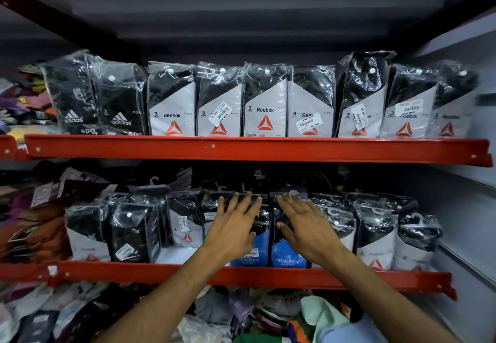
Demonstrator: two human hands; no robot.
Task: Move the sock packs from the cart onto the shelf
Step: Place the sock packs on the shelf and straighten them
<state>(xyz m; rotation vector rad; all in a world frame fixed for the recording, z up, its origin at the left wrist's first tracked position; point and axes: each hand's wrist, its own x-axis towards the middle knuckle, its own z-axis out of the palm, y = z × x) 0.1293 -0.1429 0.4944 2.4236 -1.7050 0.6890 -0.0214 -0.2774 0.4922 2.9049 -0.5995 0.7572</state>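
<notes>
Two blue-and-black Jockey sock packs stand side by side on the lower red shelf (252, 275). My left hand (233, 224) lies flat, fingers spread, on the left Jockey pack (256, 251). My right hand (306, 224) rests flat, fingers apart, on the right Jockey pack (287, 257). Neither hand grips anything. Grey Reebok packs (185, 224) and a black pack (131, 232) flank them on the same shelf. The cart is out of view.
The upper red shelf (255, 149) carries a full row of Reebok packs (264, 101) and two black Adidas packs (118, 98) at its left. Loose mixed clothing (241, 316) fills the level below. More clothes pile up at the far left (24, 230). A grey wall panel (461, 203) closes the right side.
</notes>
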